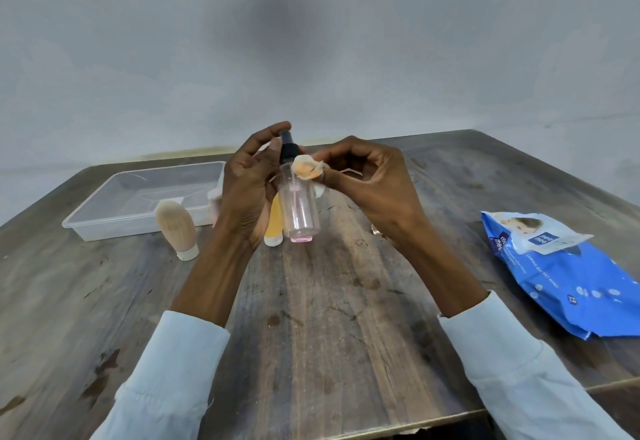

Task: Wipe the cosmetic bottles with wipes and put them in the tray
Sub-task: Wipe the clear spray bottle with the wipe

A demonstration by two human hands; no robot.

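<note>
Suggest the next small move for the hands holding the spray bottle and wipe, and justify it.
Probably draw the wipe down the clear spray bottle: the right hand presses it only near the neck, the left hand holds the bottle upright, and the tray holds no bottles yet.

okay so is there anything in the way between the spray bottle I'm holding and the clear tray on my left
The spray bottle is held by the left hand, which lies on the tray's side. Below the straight line across, a beige tube stands upside down at the tray's near edge. Carried high, nothing visible blocks the bottle.
</note>
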